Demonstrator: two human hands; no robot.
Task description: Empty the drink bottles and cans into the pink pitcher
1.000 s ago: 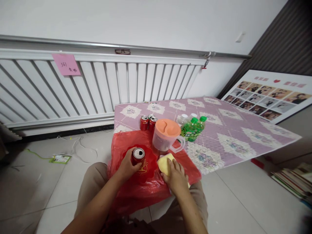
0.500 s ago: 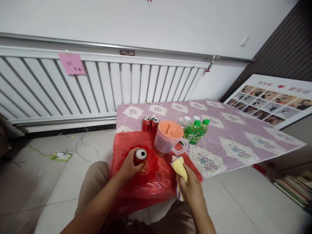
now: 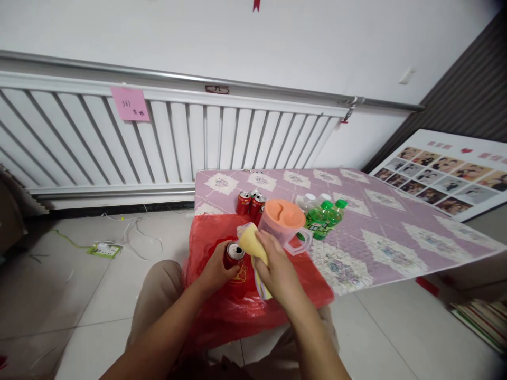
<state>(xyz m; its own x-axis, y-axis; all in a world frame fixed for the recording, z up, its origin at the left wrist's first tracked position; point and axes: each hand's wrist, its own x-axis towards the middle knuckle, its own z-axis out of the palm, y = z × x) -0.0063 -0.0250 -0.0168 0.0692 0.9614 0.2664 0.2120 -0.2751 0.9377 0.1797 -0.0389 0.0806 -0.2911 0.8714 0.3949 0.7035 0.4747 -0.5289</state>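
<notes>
My left hand (image 3: pixel 216 272) is wrapped round an upright red can (image 3: pixel 233 255) above the red plastic sheet (image 3: pixel 285 309). The can's top faces up and shows a dark opening. In my right hand (image 3: pixel 273 266) is a bunched yellow cloth (image 3: pixel 252 241), just right of the can's rim and apart from it. Behind the cloth stands a clear pitcher (image 3: pixel 273 227) with an orange lid and a handle on its right. Part of the pitcher is hidden by my right hand.
Several red cans (image 3: pixel 244 202) stand behind the pitcher's left side. Green-labelled bottles (image 3: pixel 327 217) are to its right on the flowered tablecloth (image 3: pixel 384 198). A white radiator (image 3: pixel 198 132) runs along the wall. A photo board (image 3: pixel 443 171) leans at the right.
My right hand has moved left and up with the yellow cloth, from the sheet's right side to beside the can. My left hand still holds the can. The whole view has shifted slightly.
</notes>
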